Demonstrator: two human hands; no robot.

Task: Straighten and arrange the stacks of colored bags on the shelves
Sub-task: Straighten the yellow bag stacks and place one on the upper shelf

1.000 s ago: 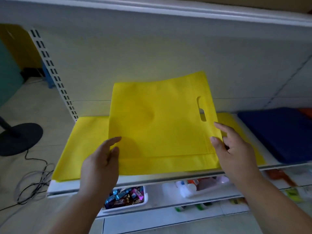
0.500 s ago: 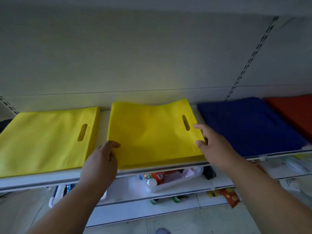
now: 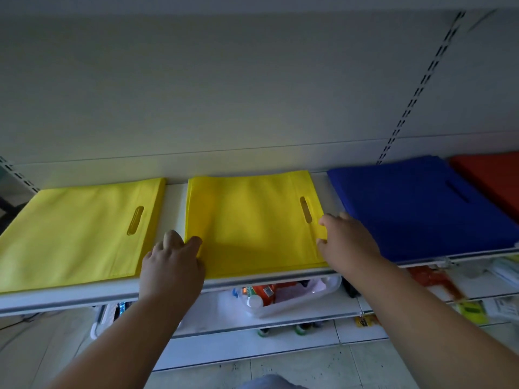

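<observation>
A stack of yellow bags (image 3: 252, 220) lies flat on the white shelf (image 3: 174, 203), its handle slot to the right. My left hand (image 3: 172, 262) holds its left edge near the front corner, thumb on top of the fabric. At the stack's right edge, just below the slot, my right hand (image 3: 346, 242) grips it with curled fingers. A second yellow stack (image 3: 78, 234) lies to the left, a narrow gap apart. To the right sit a blue stack (image 3: 415, 209) and a red stack (image 3: 494, 178), partly out of frame.
The shelf's back panel rises close behind the stacks, with a slotted upright (image 3: 415, 94) at the right. Below, a lower shelf holds a clear tub of small goods (image 3: 280, 301) and loose packets (image 3: 429, 279). Tiled floor lies beneath.
The yellow bag was held tilted up above the shelf; now it lies flat between the other yellow stack and the blue one. The view swung right, and both hands stayed at the bag's side edges.
</observation>
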